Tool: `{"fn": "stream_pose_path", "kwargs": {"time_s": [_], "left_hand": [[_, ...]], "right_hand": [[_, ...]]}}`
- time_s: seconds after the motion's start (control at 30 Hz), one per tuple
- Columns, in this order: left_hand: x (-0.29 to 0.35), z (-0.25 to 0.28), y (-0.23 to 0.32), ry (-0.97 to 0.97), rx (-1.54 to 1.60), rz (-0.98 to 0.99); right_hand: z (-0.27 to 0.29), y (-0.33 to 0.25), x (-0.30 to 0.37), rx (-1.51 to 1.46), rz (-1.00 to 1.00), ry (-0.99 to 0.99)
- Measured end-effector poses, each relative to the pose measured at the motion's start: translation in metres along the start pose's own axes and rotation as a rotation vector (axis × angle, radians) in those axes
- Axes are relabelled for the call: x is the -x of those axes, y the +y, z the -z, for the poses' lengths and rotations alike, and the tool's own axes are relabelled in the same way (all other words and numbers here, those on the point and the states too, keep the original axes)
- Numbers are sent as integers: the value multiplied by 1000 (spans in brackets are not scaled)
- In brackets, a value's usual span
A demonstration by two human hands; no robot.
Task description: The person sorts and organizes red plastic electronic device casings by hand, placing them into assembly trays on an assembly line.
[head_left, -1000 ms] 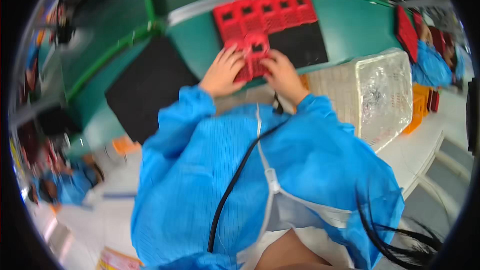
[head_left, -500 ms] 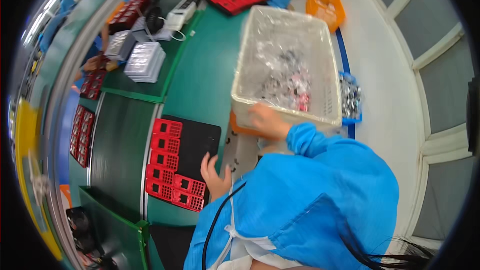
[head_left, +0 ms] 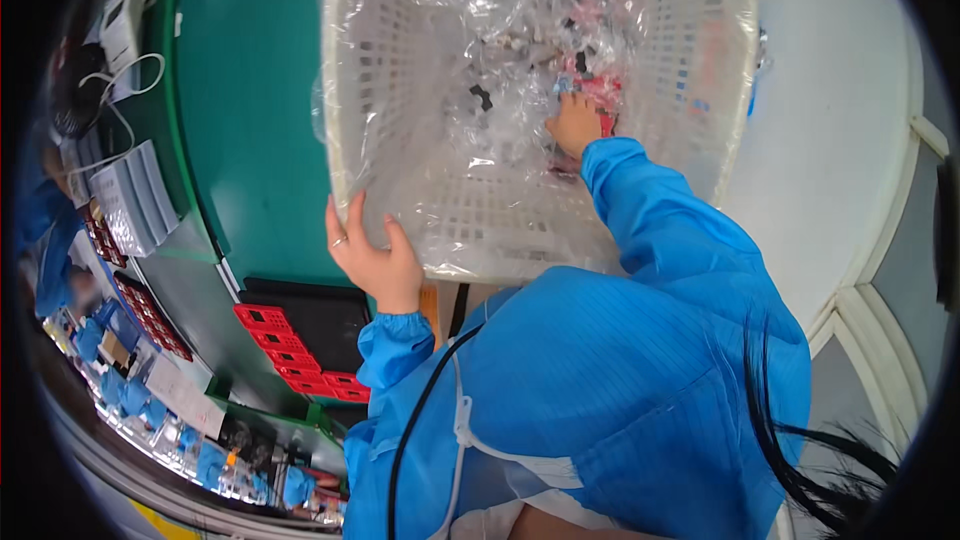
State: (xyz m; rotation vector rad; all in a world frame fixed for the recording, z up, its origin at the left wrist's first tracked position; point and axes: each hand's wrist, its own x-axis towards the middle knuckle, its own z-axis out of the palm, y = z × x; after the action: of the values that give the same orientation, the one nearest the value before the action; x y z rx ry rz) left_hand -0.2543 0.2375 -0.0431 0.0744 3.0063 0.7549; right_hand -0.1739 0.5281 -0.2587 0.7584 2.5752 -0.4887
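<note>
A large white plastic basket (head_left: pixel 345 130), lined with clear plastic film, stands in front of me. Down inside it, my right hand (head_left: pixel 576 126) reaches onto a small heap of red parts (head_left: pixel 602 90), its fingers stretched and apart. What lies under its fingertips is hidden. My left hand (head_left: pixel 380 262) is at the basket's near left corner, fingers spread against the rim and film, with nothing seen in it. Small black pieces (head_left: pixel 481 97) are scattered on the film.
To the left, red plastic frames (head_left: pixel 280 348) lie in rows on a black mat (head_left: pixel 322 320) on the green bench (head_left: pixel 250 130). White stacked trays (head_left: pixel 137 198) and dark red trays (head_left: pixel 150 315) stand farther left. A white wall runs along the right.
My view has come closer over the basket. My right hand has gone from its near rim down to the red parts inside. My left hand has moved from beside the frames to the basket's corner.
</note>
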Motion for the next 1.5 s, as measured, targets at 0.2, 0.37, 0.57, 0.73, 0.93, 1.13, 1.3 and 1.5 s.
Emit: {"fn": "stream_pose_path", "kwargs": {"time_s": [0.2,0.37,0.57,0.73,0.93,1.13,1.3,1.5], "left_hand": [[0,-3,2,-80,-98,68],[0,-8,-5,-107,5,118],[2,-2,-10,-63,19,80],[1,-1,-12,-78,14,33],[7,7,-4,-15,-27,39],[-3,32,71,-401,1121,126],[-2,25,73,-233,1259,164],[1,28,84,-35,1614,332]], "right_hand": [[-94,-44,33,-192,250,185],[-70,-100,21,-641,584,-73],[-50,-1,31,-123,-739,600],[-65,-5,44,-261,-772,211],[62,-55,52,-1021,-433,5],[206,-131,109,-502,794,104],[207,-133,129,-1131,417,196],[173,-102,131,-1570,35,-489]]}}
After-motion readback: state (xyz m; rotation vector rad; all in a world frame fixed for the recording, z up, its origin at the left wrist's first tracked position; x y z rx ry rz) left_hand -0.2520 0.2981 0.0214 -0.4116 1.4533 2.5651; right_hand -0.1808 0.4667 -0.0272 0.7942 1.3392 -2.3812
